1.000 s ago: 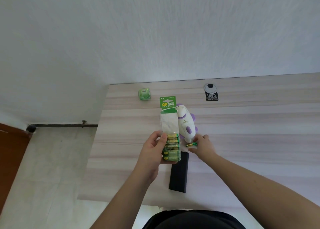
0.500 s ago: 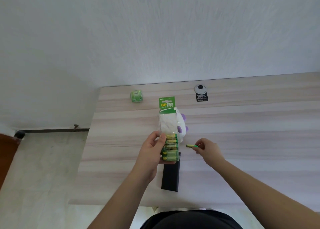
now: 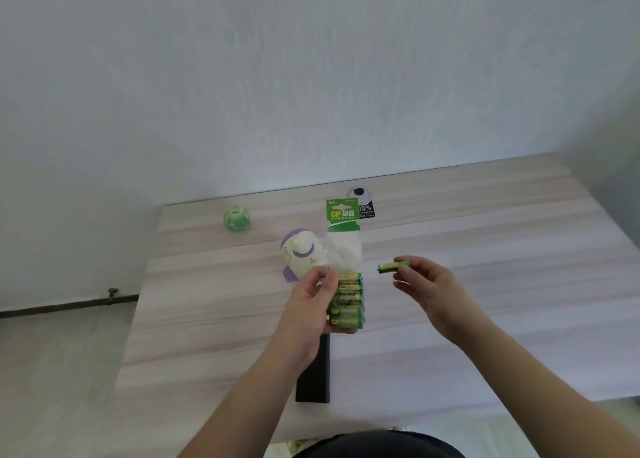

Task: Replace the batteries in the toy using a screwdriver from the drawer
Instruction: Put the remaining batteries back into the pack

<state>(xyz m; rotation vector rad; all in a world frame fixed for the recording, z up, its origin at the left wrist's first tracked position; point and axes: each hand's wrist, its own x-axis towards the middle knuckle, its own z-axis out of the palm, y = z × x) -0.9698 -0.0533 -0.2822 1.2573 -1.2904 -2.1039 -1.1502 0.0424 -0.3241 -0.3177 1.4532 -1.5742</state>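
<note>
Light wood-grain table (image 3: 485, 284) sits against a white wall (image 3: 311, 76), grey floor (image 3: 62, 371) off its left edge. All places below are relative to the toy.

Toy (image 3: 302, 257): white with purple trim, lying on the table mid-left, partly behind the clear top of the battery pack. Its battery side can't be made out.

Black flat box (image 3: 313, 385) lies on the table nearer the person than the toy, close to the front edge, partly under the left forearm.

Battery pack (image 3: 344, 277): long strip with green header card, held upright just right of the toy, green-gold cells in its lower half, upper plastic empty.

Left hand (image 3: 311, 305) is clamped on the pack's lower part, thumb and fingers around the cells, just in front of the toy.

Right hand (image 3: 427, 286) is right of the toy, past the pack, off the table surface, fingertips pinched together on a single battery (image 3: 393, 266) that lies roughly level, tip pointing toward the pack.

Green cube (image 3: 236, 218) sits behind and left of the toy near the wall. Round grey cable grommet (image 3: 359, 192) with a black label (image 3: 367, 211) sits behind and right, partly hidden by the pack's card.
</note>
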